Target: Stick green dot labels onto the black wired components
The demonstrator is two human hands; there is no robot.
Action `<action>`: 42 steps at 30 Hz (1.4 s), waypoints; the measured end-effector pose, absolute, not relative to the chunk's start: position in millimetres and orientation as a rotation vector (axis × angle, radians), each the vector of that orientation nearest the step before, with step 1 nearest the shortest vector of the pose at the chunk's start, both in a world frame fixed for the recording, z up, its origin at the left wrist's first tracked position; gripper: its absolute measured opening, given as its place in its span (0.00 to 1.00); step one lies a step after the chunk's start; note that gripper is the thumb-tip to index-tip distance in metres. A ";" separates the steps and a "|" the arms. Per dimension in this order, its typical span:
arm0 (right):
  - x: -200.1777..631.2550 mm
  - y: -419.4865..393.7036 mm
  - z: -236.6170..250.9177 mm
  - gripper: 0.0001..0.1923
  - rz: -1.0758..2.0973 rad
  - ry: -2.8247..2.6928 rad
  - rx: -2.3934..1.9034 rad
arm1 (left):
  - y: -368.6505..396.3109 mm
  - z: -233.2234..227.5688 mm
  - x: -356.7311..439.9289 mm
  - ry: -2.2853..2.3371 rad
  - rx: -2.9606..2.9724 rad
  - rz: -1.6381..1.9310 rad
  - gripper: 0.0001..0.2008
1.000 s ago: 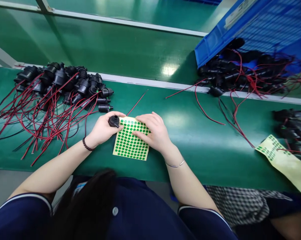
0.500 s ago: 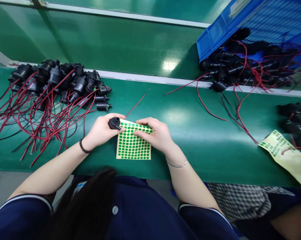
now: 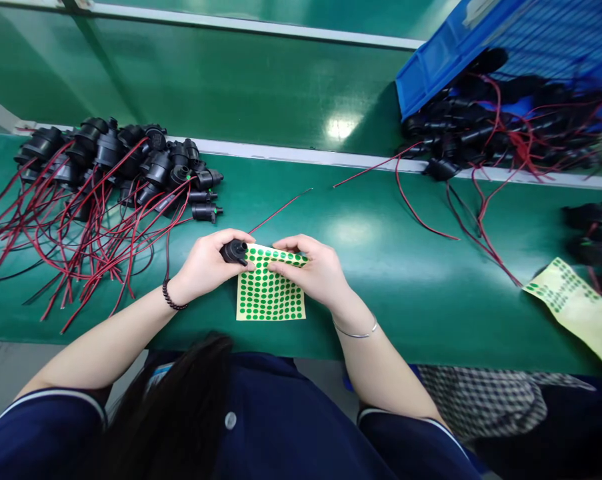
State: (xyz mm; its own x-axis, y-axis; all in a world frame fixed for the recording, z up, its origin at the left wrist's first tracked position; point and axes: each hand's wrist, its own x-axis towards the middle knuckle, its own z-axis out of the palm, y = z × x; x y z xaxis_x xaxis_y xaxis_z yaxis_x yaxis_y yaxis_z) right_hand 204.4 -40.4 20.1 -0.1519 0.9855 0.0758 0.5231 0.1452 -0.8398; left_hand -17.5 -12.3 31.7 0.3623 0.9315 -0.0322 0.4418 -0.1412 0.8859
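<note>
My left hand (image 3: 208, 263) is closed around a small black pump-like part (image 3: 235, 251) with a short spout. From behind it a red wire (image 3: 281, 212) runs out over the bench. The left thumb also touches the upper left corner of a pale sheet of round green stickers (image 3: 271, 297). My right hand (image 3: 313, 267) pinches the top of that sheet near its right side, thumb in front and fingers behind. The sheet hangs in front of me with its upper edge bent.
At left lies a heap of black parts (image 3: 145, 163) with trailing red and black wires. A blue crate (image 3: 431, 73) tipped at the back right holds more of them. Another sticker sheet (image 3: 588, 313) lies at the right edge beside further black parts (image 3: 598, 233).
The black part in my left hand has turned slightly and shifted a little right, its wire swinging rightward. The sticker sheet has moved slightly right with both hands.
</note>
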 end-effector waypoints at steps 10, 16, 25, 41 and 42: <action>211.7 -42.3 34.8 0.09 1.045 -1.831 -1.436 | -13.3 36.8 -14.2 1.248 1.704 0.660 0.11; 222.0 -44.0 40.6 0.05 1.045 -1.849 -1.468 | -15.1 36.5 -12.0 1.182 1.599 0.659 0.13; 220.8 -46.5 38.7 0.04 1.090 -1.765 -1.490 | -16.6 32.6 -8.8 1.207 1.608 0.665 0.12; 214.9 -46.4 32.9 0.07 1.163 -1.785 -1.472 | -15.3 34.2 -10.8 1.185 1.476 0.680 0.13; 214.4 -46.5 32.7 0.07 1.170 -1.780 -1.474 | -15.7 34.1 -10.7 1.188 1.471 0.689 0.13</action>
State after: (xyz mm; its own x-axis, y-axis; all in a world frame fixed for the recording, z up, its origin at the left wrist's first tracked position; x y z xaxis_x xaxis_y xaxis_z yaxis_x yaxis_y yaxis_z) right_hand 214.4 -46.5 32.7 -0.2524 0.9606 -0.1161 0.4877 0.0227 -0.8727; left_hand -10.7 -15.7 34.1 0.3351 0.9255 -0.1765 0.3060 0.0702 0.9494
